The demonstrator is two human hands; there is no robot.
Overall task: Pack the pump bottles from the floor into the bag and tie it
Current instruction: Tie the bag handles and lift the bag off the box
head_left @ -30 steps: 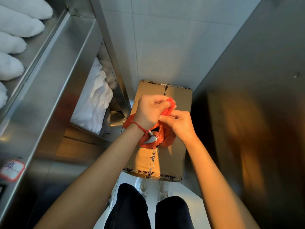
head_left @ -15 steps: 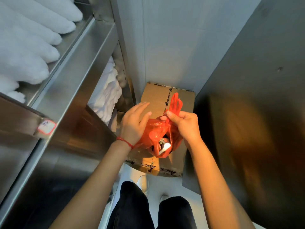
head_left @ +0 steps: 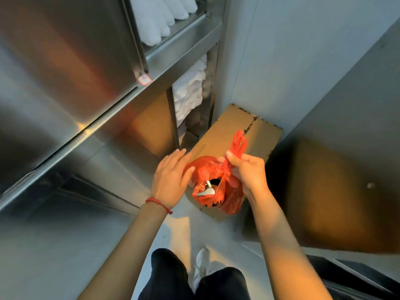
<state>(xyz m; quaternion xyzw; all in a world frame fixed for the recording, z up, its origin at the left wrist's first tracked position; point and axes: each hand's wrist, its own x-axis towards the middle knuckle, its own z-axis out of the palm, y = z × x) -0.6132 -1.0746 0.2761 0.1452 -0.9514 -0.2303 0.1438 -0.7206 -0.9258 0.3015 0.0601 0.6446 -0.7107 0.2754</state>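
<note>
A red plastic bag (head_left: 227, 191) hangs in front of me above a cardboard box. My right hand (head_left: 246, 172) pinches its gathered handles, whose loops stick up past my thumb. My left hand (head_left: 171, 176) lies with straight fingers against the bag's left side. Through a gap in the bag's mouth I see the white and metal top of a pump bottle (head_left: 208, 189); the rest of what is inside is hidden.
A taped cardboard box (head_left: 255, 135) stands on the floor against the tiled wall. A steel shelf unit (head_left: 91, 118) with white towels (head_left: 190, 92) fills the left. A steel panel (head_left: 337, 169) closes the right. My legs and a white shoe (head_left: 201, 263) are below.
My left hand has let go of the bag's handles and now lies flat on its side. My right hand keeps the handles pinched. The view has swung left and back.
</note>
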